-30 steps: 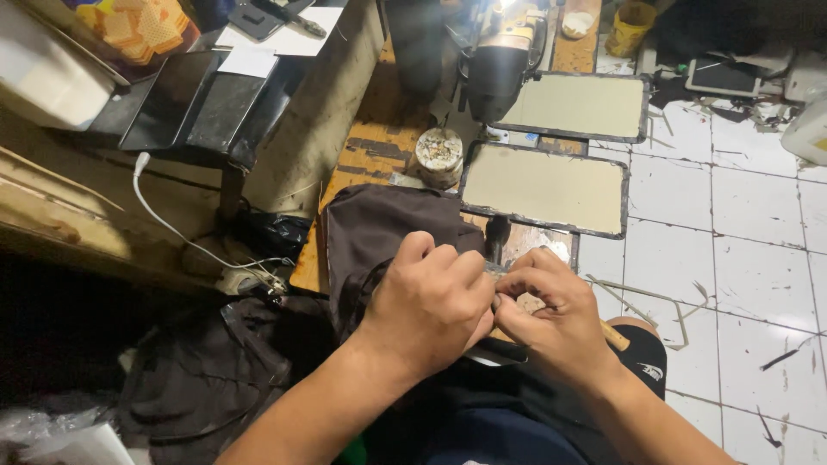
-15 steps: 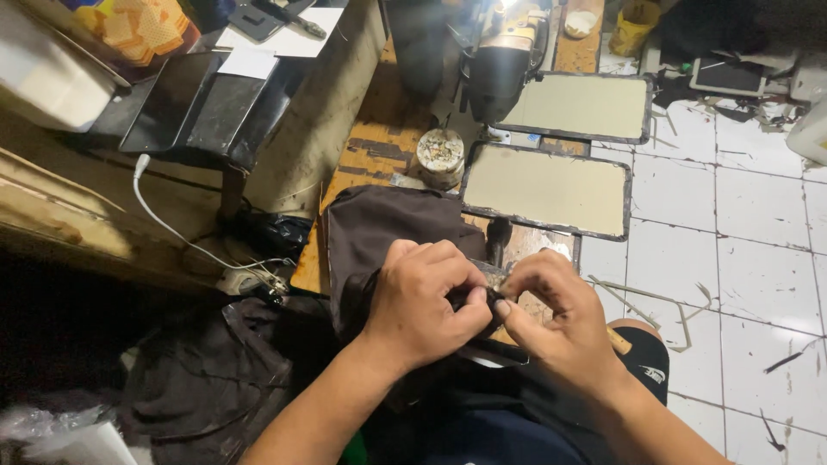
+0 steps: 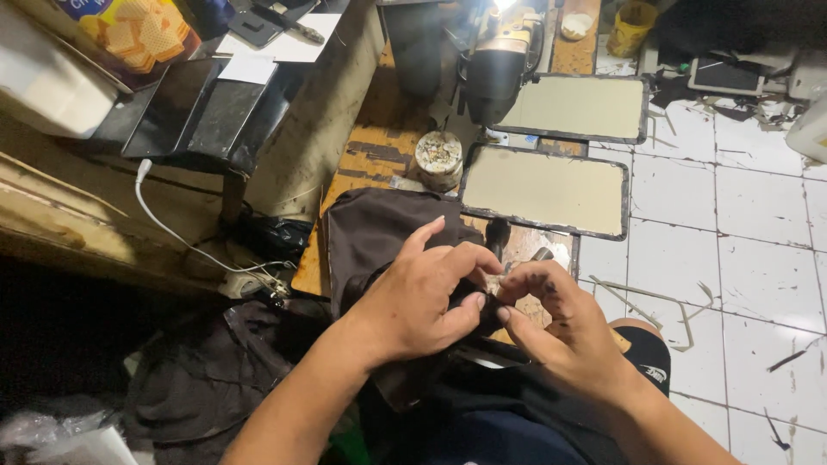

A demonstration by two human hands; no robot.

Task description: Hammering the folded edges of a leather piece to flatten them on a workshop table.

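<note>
A dark brown piece of fabric (image 3: 379,228) lies over the edge of a worn wooden board (image 3: 366,159) and hangs down into my lap. My left hand (image 3: 426,297) rests on the cloth with its fingers curled and its thumb pinching a fold. My right hand (image 3: 551,323) meets it from the right, fingertips pinching the same fold at the fabric's edge. Both hands touch at the middle of the view. What is between the fingertips is too small to make out.
A sewing machine (image 3: 504,52) stands at the top under a lamp. Two flat beige panels with dark rims (image 3: 547,189) (image 3: 586,108) lie beside it. A round tin (image 3: 439,158) sits on the board. A white cable (image 3: 185,241) runs left. White floor tiles (image 3: 741,258) lie to the right.
My left hand has uncurled a little and its index finger now sticks out. The right hand has shifted slightly lower and right, still pinching the fabric's edge.
</note>
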